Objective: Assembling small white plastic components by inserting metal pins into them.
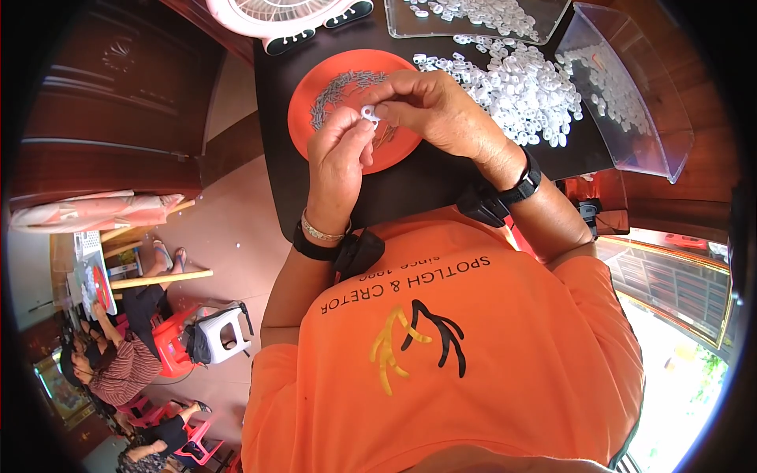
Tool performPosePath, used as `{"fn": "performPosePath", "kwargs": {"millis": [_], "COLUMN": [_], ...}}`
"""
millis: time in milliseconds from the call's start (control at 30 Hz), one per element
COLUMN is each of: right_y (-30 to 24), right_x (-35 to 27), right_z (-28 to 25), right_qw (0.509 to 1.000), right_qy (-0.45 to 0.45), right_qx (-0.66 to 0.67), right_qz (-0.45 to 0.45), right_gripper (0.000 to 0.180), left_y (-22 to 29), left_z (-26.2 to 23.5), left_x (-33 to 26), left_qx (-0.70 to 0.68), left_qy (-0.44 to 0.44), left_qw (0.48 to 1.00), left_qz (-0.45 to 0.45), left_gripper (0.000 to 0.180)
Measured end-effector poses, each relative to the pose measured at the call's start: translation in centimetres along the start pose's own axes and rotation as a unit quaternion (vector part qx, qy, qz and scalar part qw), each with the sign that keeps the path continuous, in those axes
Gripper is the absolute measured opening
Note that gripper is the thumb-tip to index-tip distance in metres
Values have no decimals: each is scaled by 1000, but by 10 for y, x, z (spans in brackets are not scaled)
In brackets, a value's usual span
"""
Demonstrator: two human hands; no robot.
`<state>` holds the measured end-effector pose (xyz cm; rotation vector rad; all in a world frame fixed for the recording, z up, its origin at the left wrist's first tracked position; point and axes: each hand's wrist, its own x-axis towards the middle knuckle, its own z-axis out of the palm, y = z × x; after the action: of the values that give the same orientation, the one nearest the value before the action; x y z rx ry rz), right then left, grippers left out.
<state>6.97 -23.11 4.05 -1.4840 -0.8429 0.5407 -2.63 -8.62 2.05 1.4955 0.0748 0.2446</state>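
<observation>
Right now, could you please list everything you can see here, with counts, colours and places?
Small white plastic ring piece: one, white, pinched between both hands' fingers.
Round orange plastic plate: one, orange, on the dark table, holding small grey metal pieces.
Loose white plastic pieces: many, white, heaped right of the plate.
Clear plastic boxes: two, at the far right.
Fan: one, pink-white, far left.
Left hand: wristband, bracelet.
Right hand: wristband.

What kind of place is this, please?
Probably a small home workshop for hand assembly: a dark table holds a heap of white plastic parts, an orange plate of metal pieces, and clear bins.
</observation>
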Motion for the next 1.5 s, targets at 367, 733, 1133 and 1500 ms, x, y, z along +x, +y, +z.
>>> {"fn": "performPosePath", "kwargs": {"millis": [367,733,1133,1500], "right_y": [0,-3,-3,-1], "right_x": [-8,-9,-12,-16], "right_z": [9,16,19,18], "right_qw": [988,941,908,890], "right_qy": [37,59,82,74], "right_qx": [-132,-288,-354,-393], "right_qz": [-65,-169,-209,-220], "right_gripper": [30,30,20,17], "left_y": [-6,-4,-14,-15], "left_z": [4,14,14,18], "left_x": [-1,-1,-6,-8], "left_qx": [-79,-104,-86,-88], "left_qy": [30,61,92,72], "left_qw": [996,991,992,994], "left_qz": [-29,-52,-30,1], "left_gripper": [20,24,27,28]}}
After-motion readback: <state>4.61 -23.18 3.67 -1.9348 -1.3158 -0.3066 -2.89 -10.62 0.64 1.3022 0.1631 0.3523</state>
